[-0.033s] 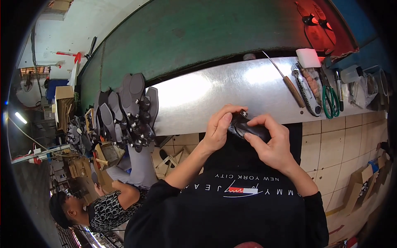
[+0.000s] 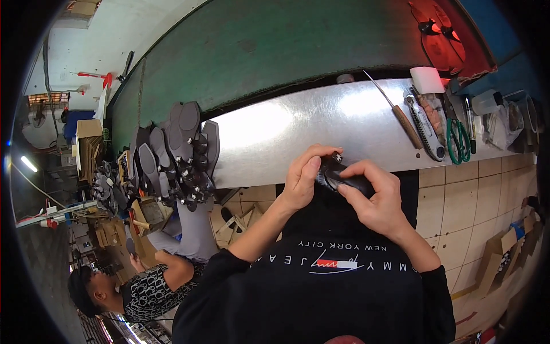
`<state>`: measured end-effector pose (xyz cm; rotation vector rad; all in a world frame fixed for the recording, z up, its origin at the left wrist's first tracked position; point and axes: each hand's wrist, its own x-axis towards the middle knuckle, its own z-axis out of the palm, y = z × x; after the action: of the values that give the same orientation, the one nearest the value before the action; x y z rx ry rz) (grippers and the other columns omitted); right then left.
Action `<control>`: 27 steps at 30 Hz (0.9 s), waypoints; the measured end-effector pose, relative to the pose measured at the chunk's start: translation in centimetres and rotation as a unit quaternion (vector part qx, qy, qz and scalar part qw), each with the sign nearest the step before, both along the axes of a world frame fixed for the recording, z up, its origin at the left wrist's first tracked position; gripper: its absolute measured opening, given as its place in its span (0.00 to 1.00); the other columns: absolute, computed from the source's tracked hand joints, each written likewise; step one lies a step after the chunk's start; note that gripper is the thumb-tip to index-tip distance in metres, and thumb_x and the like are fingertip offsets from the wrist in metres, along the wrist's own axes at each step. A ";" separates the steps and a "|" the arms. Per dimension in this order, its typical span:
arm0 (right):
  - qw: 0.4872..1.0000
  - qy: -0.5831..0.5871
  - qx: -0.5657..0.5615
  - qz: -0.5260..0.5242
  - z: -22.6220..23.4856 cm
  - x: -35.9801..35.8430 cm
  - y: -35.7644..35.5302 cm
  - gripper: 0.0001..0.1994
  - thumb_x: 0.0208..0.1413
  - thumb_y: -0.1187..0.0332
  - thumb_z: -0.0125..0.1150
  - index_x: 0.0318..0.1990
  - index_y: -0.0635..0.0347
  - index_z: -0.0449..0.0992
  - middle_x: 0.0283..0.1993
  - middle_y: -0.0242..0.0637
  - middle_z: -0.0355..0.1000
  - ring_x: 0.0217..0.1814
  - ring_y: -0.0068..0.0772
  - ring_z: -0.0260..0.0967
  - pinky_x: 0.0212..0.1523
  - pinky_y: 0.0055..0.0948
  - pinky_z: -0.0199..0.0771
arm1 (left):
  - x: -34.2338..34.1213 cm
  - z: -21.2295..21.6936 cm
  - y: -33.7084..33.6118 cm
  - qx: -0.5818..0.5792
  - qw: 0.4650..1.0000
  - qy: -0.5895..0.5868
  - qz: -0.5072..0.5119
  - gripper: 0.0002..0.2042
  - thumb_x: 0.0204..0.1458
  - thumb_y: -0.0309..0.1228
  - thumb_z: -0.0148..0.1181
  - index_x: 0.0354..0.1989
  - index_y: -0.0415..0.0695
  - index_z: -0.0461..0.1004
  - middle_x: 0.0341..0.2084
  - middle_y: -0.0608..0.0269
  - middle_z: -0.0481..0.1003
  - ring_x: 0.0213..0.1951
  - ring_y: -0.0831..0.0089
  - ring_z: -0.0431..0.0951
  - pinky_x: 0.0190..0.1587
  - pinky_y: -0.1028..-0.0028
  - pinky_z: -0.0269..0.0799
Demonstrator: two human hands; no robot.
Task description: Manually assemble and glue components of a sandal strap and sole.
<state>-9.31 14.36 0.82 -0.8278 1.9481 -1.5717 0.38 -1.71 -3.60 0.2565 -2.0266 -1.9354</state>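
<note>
Just off the near edge of the steel worktop, both hands hold a glossy black sandal (image 2: pixel 330 173), partly covered by my fingers. My left hand (image 2: pixel 301 179) grips its left end, with the fingers bent over the top beside a small shiny ornament (image 2: pixel 338 157). From the right, my right hand (image 2: pixel 378 200) pinches the black upper between thumb and forefinger. Its finer parts are too dark to make out.
Several grey-soled sandals (image 2: pixel 184 123) crowd the steel worktop's (image 2: pixel 258 146) left end. An awl (image 2: pixel 405 127), a utility knife (image 2: pixel 427 129) and green-handled scissors (image 2: pixel 458 140) lie right. Behind runs a green conveyor belt (image 2: pixel 275 46), with red-lit sandals (image 2: pixel 441 49). A co-worker (image 2: pixel 154 286) sits left.
</note>
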 end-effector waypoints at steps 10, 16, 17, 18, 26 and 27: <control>0.988 0.127 -0.050 0.078 -0.5 -1.2 0.0 0.11 0.39 0.75 0.69 0.35 0.57 0.80 0.29 0.35 0.68 0.27 0.34 0.69 0.27 0.28 0.68 | -0.2 0.1 0.5 0.053 0.998 -0.031 0.026 0.18 0.64 0.34 0.37 0.46 0.34 0.73 0.44 0.55 0.76 0.45 0.71 0.73 0.52 0.73 0.66; 0.987 0.128 -0.045 0.086 -0.7 -1.1 -0.1 0.13 0.37 0.73 0.71 0.34 0.55 0.78 0.30 0.34 0.67 0.29 0.34 0.68 0.29 0.28 0.68 | -0.2 0.1 0.5 0.088 0.992 -0.081 0.031 0.20 0.65 0.36 0.37 0.45 0.33 0.73 0.44 0.55 0.76 0.46 0.71 0.73 0.53 0.73 0.66; 0.989 0.124 -0.044 0.073 -0.8 -1.0 -0.1 0.13 0.37 0.72 0.71 0.33 0.55 0.78 0.30 0.34 0.67 0.29 0.35 0.68 0.29 0.28 0.68 | -0.3 0.2 0.5 0.073 0.994 -0.074 0.034 0.20 0.65 0.36 0.37 0.45 0.33 0.73 0.44 0.55 0.76 0.46 0.71 0.73 0.53 0.73 0.65; 0.989 0.124 -0.042 0.071 -1.0 -0.9 -0.2 0.13 0.37 0.72 0.71 0.33 0.55 0.78 0.30 0.34 0.67 0.29 0.35 0.68 0.29 0.28 0.68 | -0.4 0.2 0.5 0.074 0.994 -0.075 0.031 0.20 0.65 0.36 0.37 0.45 0.33 0.73 0.44 0.55 0.76 0.46 0.71 0.73 0.53 0.73 0.65; 0.993 0.101 -0.044 0.034 -1.4 -0.6 -0.3 0.10 0.37 0.73 0.70 0.30 0.56 0.75 0.30 0.35 0.68 0.29 0.36 0.69 0.29 0.29 0.68 | -0.8 0.3 0.2 -0.007 0.998 -0.049 0.044 0.19 0.65 0.35 0.38 0.44 0.33 0.74 0.43 0.55 0.76 0.43 0.73 0.74 0.49 0.75 0.67; 0.993 0.101 -0.044 0.034 -1.4 -0.6 -0.3 0.10 0.37 0.73 0.70 0.30 0.56 0.75 0.30 0.35 0.68 0.29 0.36 0.69 0.29 0.29 0.68 | -0.8 0.3 0.2 -0.007 0.998 -0.049 0.044 0.19 0.65 0.35 0.38 0.44 0.33 0.74 0.43 0.55 0.76 0.43 0.73 0.74 0.49 0.75 0.67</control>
<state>-9.87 14.07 -0.60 -1.1166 1.9758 -1.5971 -0.45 -1.56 -3.28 0.4373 -2.0525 -1.8878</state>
